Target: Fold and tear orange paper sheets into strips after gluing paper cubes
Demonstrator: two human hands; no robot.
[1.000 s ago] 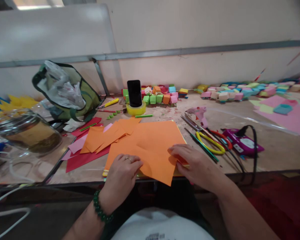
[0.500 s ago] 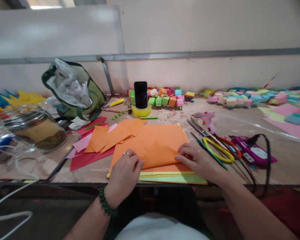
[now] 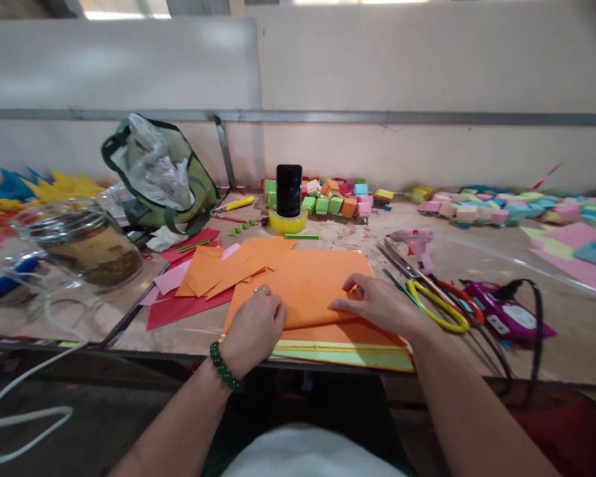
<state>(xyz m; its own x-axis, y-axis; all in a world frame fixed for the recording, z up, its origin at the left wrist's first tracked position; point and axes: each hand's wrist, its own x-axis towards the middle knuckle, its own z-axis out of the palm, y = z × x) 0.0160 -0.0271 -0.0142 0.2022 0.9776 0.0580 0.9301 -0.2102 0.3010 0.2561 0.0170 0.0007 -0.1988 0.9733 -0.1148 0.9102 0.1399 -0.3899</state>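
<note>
A sheet of orange paper [image 3: 310, 301] lies folded over, its near edge a crease, on a stack of orange, yellow and green paper [image 3: 347, 358] at the table's front edge. My left hand [image 3: 259, 321], wearing a ring and a green bead bracelet, is closed with curled fingers on the left end of the folded sheet. On the right part of that sheet rests my right hand [image 3: 380, 305], thumb and forefinger bent and pressing the paper near the crease. The undersides of both hands are hidden.
Cut orange pieces [image 3: 228, 265] and red sheets lie left of the stack. Scissors with yellow handles [image 3: 442, 311], a pink glue gun [image 3: 417, 245] and a purple device [image 3: 511, 311] lie right. Behind, a phone [image 3: 289, 190] stands on a tape roll [image 3: 288, 222]. A glass jar [image 3: 92, 245] stands left.
My right hand has slid left along the folded orange sheet, away from its right end. My left hand stays on the sheet's left end. The whole view has shifted slightly.
</note>
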